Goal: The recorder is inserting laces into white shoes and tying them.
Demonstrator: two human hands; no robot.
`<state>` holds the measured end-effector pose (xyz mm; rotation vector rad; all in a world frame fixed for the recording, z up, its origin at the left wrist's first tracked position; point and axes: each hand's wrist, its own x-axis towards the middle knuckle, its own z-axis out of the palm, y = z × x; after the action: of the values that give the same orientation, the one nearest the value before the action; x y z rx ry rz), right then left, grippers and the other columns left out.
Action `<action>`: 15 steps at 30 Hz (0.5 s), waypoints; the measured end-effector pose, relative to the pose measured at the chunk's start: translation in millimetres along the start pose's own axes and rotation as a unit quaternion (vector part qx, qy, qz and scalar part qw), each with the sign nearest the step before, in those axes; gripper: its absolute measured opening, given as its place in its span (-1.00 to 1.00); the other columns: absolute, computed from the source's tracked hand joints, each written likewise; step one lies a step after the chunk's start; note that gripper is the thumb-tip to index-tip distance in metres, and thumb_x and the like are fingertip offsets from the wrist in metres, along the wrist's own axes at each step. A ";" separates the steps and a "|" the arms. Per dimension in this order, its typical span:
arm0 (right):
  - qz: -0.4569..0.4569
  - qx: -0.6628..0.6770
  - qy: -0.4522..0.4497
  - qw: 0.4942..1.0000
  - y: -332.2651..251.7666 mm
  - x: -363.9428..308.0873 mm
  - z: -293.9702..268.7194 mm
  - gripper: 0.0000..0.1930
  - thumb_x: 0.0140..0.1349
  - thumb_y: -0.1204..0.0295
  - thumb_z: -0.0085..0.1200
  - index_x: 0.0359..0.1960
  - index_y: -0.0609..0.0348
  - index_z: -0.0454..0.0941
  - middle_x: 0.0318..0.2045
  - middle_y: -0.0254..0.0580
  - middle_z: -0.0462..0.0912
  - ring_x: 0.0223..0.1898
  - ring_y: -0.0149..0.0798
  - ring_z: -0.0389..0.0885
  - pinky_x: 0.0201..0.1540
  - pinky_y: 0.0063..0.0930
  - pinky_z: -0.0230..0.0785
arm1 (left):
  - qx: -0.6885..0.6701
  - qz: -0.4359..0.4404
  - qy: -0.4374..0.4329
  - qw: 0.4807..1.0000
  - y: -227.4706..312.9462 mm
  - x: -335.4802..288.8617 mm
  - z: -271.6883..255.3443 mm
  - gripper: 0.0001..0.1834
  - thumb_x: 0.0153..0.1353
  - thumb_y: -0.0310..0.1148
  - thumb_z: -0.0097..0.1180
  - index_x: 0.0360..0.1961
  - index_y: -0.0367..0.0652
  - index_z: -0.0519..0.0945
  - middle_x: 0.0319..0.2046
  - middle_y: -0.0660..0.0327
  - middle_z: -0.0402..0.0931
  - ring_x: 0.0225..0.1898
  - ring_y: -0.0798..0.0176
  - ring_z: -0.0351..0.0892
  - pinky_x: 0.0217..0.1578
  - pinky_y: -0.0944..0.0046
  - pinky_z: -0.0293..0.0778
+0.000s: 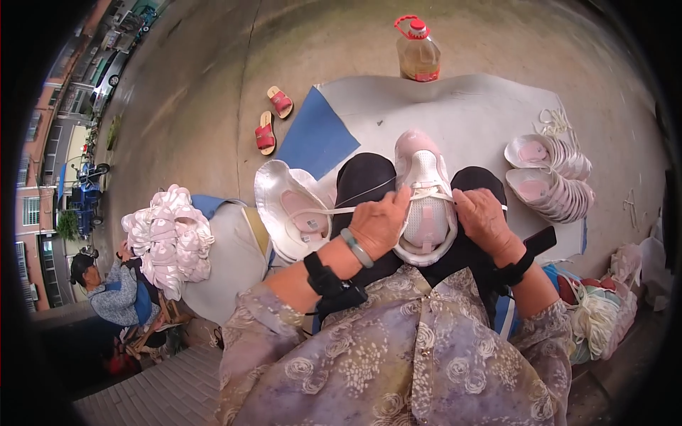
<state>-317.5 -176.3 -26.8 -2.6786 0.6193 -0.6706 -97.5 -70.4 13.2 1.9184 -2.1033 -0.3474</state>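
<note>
A pink and white sneaker [426,227] rests between my dark-trousered knees, toe pointing away, with white lace across its lower eyelets. My left hand [380,221] is closed at the left side of the shoe, pinching a white shoelace [320,211] whose length runs out to the left. On the opposite side, my right hand [484,221] has its fingers curled against the shoe's edge; a short bit of white lace shows beside it. Left of my knee lie white shoe uppers [288,206] with pink insides.
Nested shoe uppers [550,192] form two rows at right, with loose laces [555,124] behind. A mat [455,106] carries them. An oil bottle [419,53], red slippers [265,135], a shoe pile [170,241], a seated person [117,298] and a lace bundle [597,319] surround me.
</note>
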 end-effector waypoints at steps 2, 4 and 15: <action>0.029 -0.008 -0.092 0.995 -9.0 5.6 -9.7 -0.70 -0.01 0.55 -0.01 -0.17 0.24 0.39 -0.46 -0.17 0.43 -0.36 -0.10 0.45 -0.23 -0.24 0.29 | 0.078 0.002 -0.005 0.997 7.3 -8.0 8.7 -0.61 0.03 -0.45 -0.03 -0.05 -0.18 0.38 -0.47 0.12 0.41 -0.55 0.10 0.50 -0.63 0.21 0.42; 0.029 -0.012 -0.020 0.999 -8.1 1.9 -11.0 -0.76 -0.01 0.56 -0.02 -0.24 0.21 0.41 -0.51 -0.17 0.41 -0.45 -0.11 0.46 -0.38 -0.25 0.31 | 0.190 0.029 0.029 0.981 -3.5 -10.2 13.4 -0.69 0.05 -0.41 -0.05 -0.12 -0.15 0.43 -0.56 0.19 0.34 -0.62 0.23 0.46 -0.71 0.28 0.36; 0.132 0.042 -0.003 0.990 40.0 -56.0 -37.4 -0.92 0.15 0.55 -0.08 -0.50 0.24 0.38 -0.60 0.05 0.38 -0.51 0.15 0.40 -0.49 -0.11 0.17 | 0.083 0.034 0.066 0.994 -34.1 -43.4 -3.6 -0.88 -0.01 -0.44 -0.04 -0.38 -0.12 0.44 -0.66 0.20 0.36 -0.65 0.13 0.49 -0.70 0.20 0.37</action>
<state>-394.2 -191.0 -31.7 -2.4608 0.9039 -0.6005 -60.8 -30.3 2.7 1.8946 -2.1641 -0.0308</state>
